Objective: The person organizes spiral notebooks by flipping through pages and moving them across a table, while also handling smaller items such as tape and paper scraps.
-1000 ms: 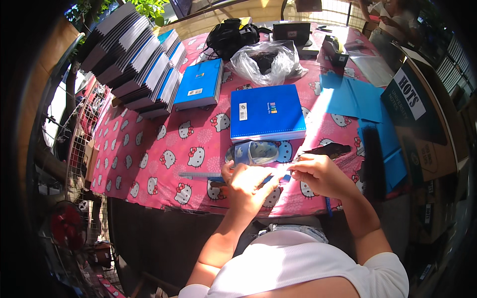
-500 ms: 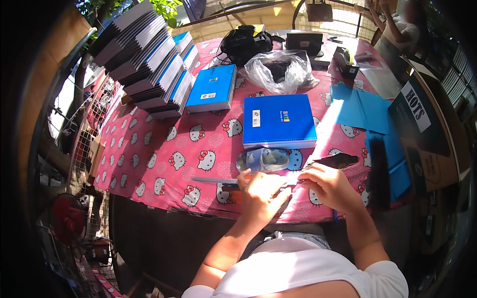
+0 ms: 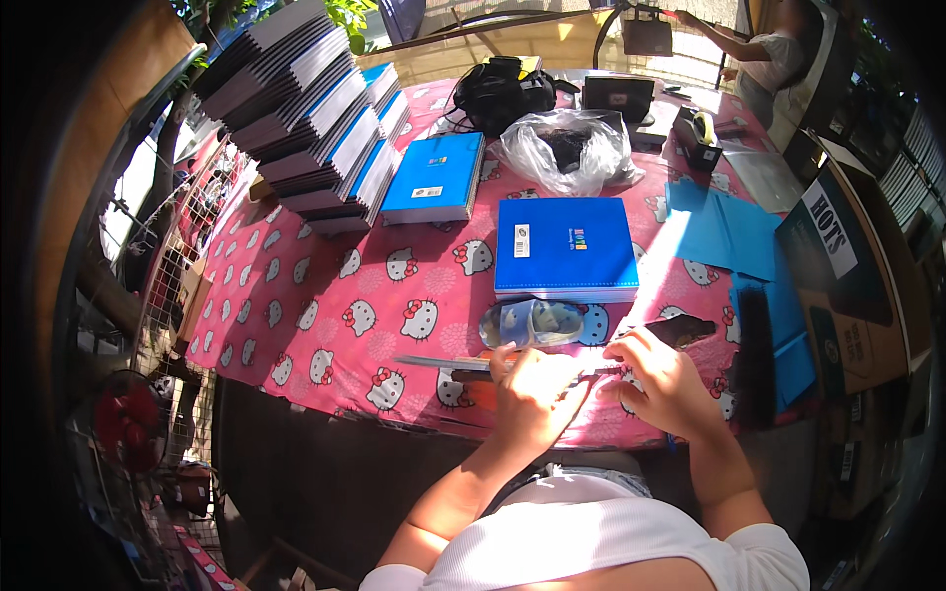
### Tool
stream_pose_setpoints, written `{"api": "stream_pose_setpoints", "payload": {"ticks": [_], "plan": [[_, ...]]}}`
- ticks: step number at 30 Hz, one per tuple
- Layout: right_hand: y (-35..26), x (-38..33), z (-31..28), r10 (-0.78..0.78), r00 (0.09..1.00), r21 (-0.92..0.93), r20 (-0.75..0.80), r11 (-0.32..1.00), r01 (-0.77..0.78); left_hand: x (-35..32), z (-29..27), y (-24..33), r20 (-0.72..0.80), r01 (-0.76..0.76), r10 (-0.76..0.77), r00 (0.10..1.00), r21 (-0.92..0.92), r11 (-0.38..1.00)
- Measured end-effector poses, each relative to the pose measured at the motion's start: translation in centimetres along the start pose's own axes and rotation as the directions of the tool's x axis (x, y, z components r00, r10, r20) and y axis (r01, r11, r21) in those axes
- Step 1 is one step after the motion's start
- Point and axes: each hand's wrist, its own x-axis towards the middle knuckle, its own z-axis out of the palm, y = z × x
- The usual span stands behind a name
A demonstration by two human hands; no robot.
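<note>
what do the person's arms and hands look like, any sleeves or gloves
Both hands, left and right, are bare: no gloves, and no rings, watch or bracelet that can be made out. The forearms are uncovered. The white top has short sleeves ending near the shoulders.

Place: an open-air stationery stall, sunlit, looks like a market stand.
Stock: at the far left, a tall fanned stack of notebooks [image 3: 305, 108], dark covers with blue ones among them.
Display: two blue books lying flat mid-table, one [image 3: 437, 177] farther, one [image 3: 565, 248] nearer.
Table: covered in a pink cartoon-cat cloth [image 3: 325, 305].
Right side: blue paper sheets [image 3: 724, 231] and cardboard boxes [image 3: 847, 295].
Far end: clear plastic bag [image 3: 567, 148], black bag [image 3: 503, 94], another person [image 3: 774, 59] standing.
Surroundings: green leaves [image 3: 345, 12] overhead, wire rack [image 3: 187, 266] at left.
</note>
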Motion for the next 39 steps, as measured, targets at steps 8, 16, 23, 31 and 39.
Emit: {"api": "stream_pose_setpoints", "payload": {"ticks": [8, 16, 23, 31, 39], "plan": [[0.1, -0.1, 1.0, -0.041, 0.998, -0.072, -0.050, 0.997, 0.037, 0.0, 0.2, -0.1, -0.010, -0.004, 0.004, 1.000, -0.008, 1.000], [-0.8, 0.4, 0.8, -0.028, 1.000, -0.070, -0.007, 0.997, 0.028, -0.3, 0.2, -0.2, -0.004, 0.013, -0.013, 1.000, -0.002, 1.000], [0.6, 3.0, -2.1, -0.133, 0.980, -0.096, 0.145, 0.984, 0.148, -0.5, -0.2, 0.6, -0.050, 0.029, -0.033, 0.998, -0.070, 0.997], [2.1, 17.0, -4.4, 0.027, 0.988, -0.659, -0.150, 0.742, -0.120, -0.6, -0.4, 0.3, 0.117, 0.019, -0.028, 0.993, 0.082, 0.996], [-1.6, 18.9, -6.3, 0.409, 0.890, -0.364, 0.202, 0.875, -0.319, -0.8, 0.0, -0.2, 0.007, -0.104, 0.104, 0.995, 0.107, 0.989]]}}
